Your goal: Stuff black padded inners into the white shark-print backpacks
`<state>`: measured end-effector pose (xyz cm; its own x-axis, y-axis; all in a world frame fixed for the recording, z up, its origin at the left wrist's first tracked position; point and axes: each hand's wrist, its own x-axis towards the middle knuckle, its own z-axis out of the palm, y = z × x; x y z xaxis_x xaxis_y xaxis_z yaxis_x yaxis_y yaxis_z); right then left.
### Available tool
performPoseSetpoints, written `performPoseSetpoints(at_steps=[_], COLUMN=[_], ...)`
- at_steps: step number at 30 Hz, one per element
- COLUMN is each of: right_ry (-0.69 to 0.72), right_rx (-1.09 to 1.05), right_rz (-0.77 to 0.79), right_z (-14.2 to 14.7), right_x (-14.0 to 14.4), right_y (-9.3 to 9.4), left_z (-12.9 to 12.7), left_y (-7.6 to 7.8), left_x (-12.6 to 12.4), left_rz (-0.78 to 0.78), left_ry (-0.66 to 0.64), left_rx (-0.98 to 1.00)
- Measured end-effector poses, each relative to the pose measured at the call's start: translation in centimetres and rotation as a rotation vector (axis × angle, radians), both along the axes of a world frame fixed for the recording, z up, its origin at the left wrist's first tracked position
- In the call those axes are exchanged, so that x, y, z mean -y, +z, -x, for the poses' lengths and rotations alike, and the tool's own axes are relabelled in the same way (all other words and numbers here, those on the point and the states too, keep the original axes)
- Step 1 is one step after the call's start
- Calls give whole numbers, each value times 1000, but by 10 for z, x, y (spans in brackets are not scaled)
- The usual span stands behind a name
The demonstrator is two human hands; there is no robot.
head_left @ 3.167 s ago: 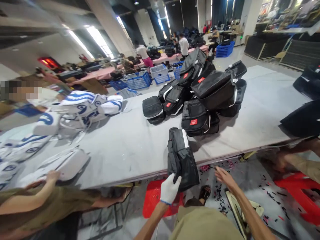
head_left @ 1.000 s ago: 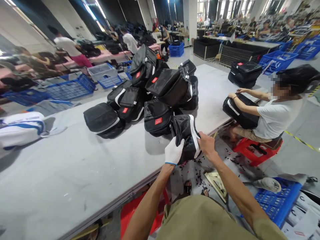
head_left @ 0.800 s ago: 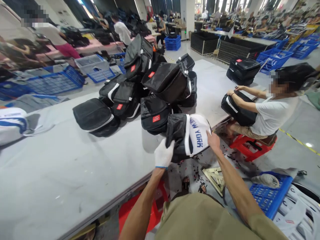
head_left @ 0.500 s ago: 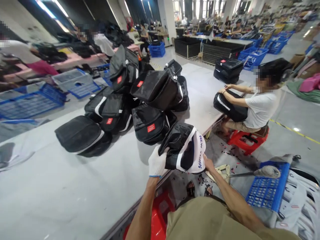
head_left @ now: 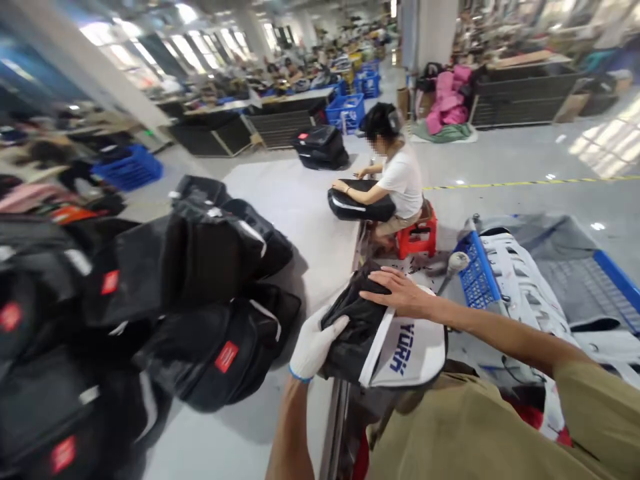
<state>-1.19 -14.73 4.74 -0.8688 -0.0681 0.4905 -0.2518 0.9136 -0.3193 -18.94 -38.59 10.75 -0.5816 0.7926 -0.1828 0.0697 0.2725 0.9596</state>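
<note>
One black-and-white bag (head_left: 380, 337) held over the near desk (head_left: 310, 220) edge, above the lap. Left hand (head_left: 313, 343), white-gloved, clamped on its black end; right hand (head_left: 400, 298), bare, laid flat on top, fingers spread, not gripping. Lettering on white panel partly cut off by the fold: "YORK" readable only.

Pile of black bags (head_left: 195, 293) at left: at least five counted, red labels on several; far-left ones smeared by motion blur, exact number unclear.

One seated person (head_left: 395, 183) at far desk edge, one black bag under forearms. One blue crate (head_left: 480, 280) at right, near the held bag. Bare desk strip between pile and edge.
</note>
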Motion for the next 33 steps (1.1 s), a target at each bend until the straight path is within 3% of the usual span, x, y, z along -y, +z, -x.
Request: performPoseSetpoints(at_steps=[2,5,9,12,15,19,21,24,28,31,33], right_ry=[-103,-310,-673,-969,-1198,-1299,-1309,-1266,-1099,-1073,-1096], right_rx=[-5,-10,-68,-91,-34,120,207,309,408,449,428], right_rz=[84,195,165,101,90,221,343,496,691,864,937], right_z=[-31,-83,-156,-203,-231,-241,-237,-230,-222,-206,-188], right_x=[-4,-7,-5,-6,-20,-66,-97,-144,-205,-256,-288], right_y=[3,-7,-33,-48,-55,-59,-62,-63,-59,-67,-84], left_z=[9,-2,-65,-117,-140,-131,-125,-120,-115,-112,-112], left_y=[3,-11,-54,-87,-110,-123,-126,-128,-130,-145,-160], left_x=[-31,-80,-123,-144,-180,-254,-290,-331,-380,-419,-440], left_rz=[11,-26,-120,-202,-250,-254,-255,-197,-33,30,101], left_ry=[-157,-253,-224,-401,-593,-833,-860,-778,-655,-558,-493], left_rx=[-3,-108,-260,-521,-719,-692,-602,-468,-281,-53,126])
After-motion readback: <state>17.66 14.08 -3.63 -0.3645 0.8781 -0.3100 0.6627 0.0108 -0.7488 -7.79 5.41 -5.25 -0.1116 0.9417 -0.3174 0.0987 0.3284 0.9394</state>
